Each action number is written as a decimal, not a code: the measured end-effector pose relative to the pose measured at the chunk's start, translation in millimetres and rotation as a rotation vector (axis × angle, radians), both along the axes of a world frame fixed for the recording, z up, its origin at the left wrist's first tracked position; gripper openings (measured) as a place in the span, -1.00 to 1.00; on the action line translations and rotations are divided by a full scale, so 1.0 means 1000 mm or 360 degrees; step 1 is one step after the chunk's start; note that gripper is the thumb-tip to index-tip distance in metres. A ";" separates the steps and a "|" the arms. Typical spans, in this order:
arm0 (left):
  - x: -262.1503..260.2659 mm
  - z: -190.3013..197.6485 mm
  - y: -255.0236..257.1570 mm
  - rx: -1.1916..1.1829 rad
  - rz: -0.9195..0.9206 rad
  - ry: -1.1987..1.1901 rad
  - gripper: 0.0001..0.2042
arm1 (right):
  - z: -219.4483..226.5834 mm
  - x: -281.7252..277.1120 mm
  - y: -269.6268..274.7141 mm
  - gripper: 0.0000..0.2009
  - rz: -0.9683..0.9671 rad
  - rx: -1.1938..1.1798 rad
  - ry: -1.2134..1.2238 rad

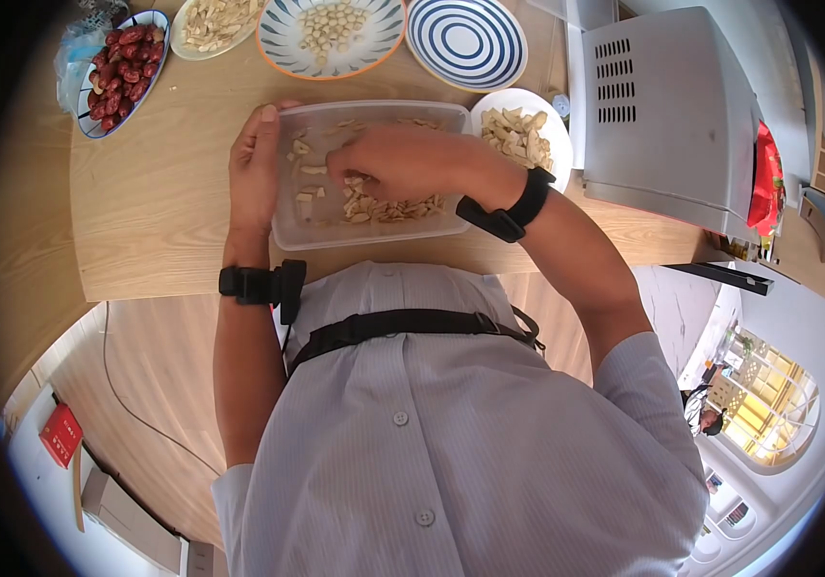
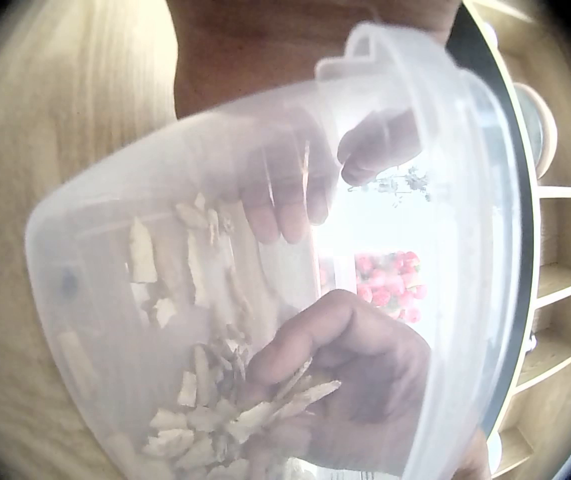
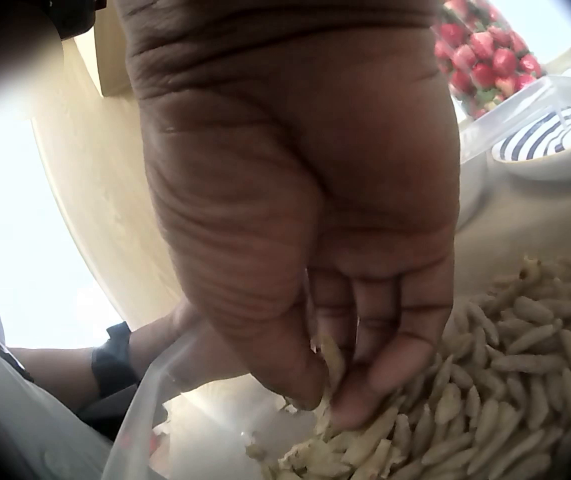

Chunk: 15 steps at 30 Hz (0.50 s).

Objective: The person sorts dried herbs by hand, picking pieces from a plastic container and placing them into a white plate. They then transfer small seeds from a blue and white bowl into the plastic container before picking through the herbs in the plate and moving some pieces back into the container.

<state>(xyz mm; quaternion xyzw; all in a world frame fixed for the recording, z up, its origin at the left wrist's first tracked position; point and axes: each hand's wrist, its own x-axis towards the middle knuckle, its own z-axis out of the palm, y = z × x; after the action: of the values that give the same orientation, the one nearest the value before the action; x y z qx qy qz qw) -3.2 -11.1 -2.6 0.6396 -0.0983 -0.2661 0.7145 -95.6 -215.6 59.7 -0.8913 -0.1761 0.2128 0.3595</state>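
Observation:
A translucent plastic box (image 1: 371, 236) lies on the wooden table, holding pale dried pieces (image 1: 388, 209) in its lower middle and a few scattered at its left side. The left hand (image 1: 257, 173) grips the box's left wall, thumb up; through the plastic in the left wrist view its fingers (image 2: 291, 222) show. The right hand (image 1: 398, 163) reaches down inside the box. In the right wrist view the right hand (image 3: 335, 385) pinches a pale piece (image 3: 331, 365) between thumb and fingers, above many other pieces (image 3: 485, 400).
Behind the box stand a bowl of red fruit (image 1: 150, 88), a plate of pale slices (image 1: 182, 48), a plate of round pale pieces (image 1: 283, 58) and a blue-ringed plate (image 1: 465, 43). A white plate of pale chunks (image 1: 557, 144) touches the right side; a grey appliance (image 1: 672, 115) stands beyond.

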 end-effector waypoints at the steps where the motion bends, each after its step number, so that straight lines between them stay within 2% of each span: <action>1: 0.000 0.000 0.000 0.0000 0.0001 0.0002 -0.59 | -0.001 0.000 -0.001 -0.77 -0.0002 -0.0004 -0.0011; 15: -0.001 0.002 0.001 -0.0016 -0.0009 0.0013 -0.60 | 0.003 0.004 -0.010 -0.87 -0.0150 0.0054 0.0049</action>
<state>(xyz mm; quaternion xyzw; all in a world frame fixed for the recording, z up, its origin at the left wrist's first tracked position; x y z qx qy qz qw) -4.0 -10.5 -0.3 0.6345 -0.0985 -0.2704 0.7174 -91.2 -225.2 62.3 -0.8890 -0.1321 0.2063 0.3870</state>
